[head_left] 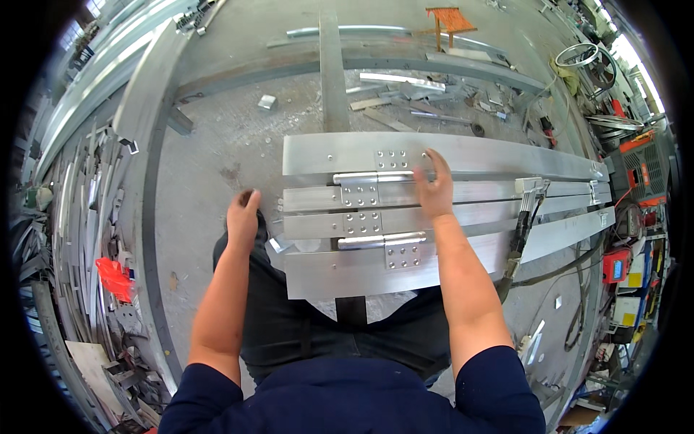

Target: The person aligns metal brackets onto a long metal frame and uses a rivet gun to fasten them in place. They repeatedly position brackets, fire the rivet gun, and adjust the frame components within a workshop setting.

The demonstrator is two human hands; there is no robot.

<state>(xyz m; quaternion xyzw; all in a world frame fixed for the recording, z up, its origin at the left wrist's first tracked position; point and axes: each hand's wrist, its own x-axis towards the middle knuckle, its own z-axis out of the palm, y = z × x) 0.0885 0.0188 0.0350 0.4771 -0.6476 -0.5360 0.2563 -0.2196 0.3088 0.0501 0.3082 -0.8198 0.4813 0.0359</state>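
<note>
Several long silver metal bars (477,155) lie side by side in front of me, their left ends roughly lined up. A steel hinge (359,189) with a round barrel and several holes in its plates spans the upper bars. A second hinge (403,252) sits across the lower ones. My right hand (435,186) is over the upper bars at the right end of the upper hinge, fingers apart and holding nothing visible. My left hand (243,215) is off the bars' left ends, its fingers curled toward the thumb; anything within them is hidden.
A clamp-like tool (526,217) with a dark handle stands across the bars at right. A grey beam (333,72) runs away from the bars. Metal strips (79,217) are heaped at left, near a red bag (114,279). An orange-topped stool (451,20) stands far off.
</note>
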